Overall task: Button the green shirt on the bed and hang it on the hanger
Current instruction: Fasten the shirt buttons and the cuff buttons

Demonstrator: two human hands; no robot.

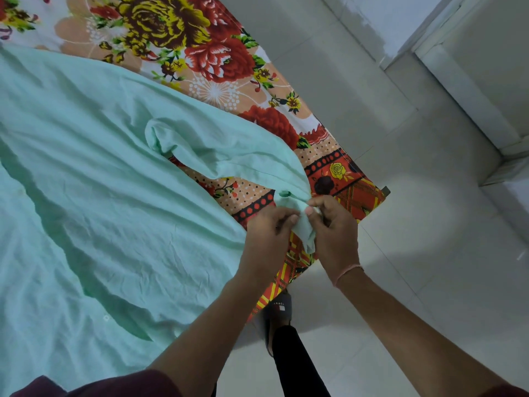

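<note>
The green shirt (pixel 114 173) is spread, creased, over most of the bed (pixel 217 55), which is covered by a flowered sheet. A narrow end of it, seemingly a sleeve cuff, is drawn out to the bed's near corner. That end is pinched from both sides: the left hand (pixel 267 229) is closed on the cloth with curled fingers and thumb, and the right hand (pixel 335 224) grips it likewise, the fingertips of the two almost meeting. A small green button (pixel 284 193) is seen on the cloth just above the left fingers; whether it has been passed through its hole cannot be told. The step in hand is judged to be the fastening of a button, so the task is thought to be at an early stage; no hanger is seen. Several things could go wrong from here. The button could slip from the fingertips, being small and set on thin, limp cloth. The cloth could be bunched over the hole, so that the hole is missed. As the held end lies at the very corner, beside the floor (pixel 429 253), a hard pull could drag the shirt off the bed. A button matched to the wrong hole would leave the shirt crooked on the hanger.
</note>
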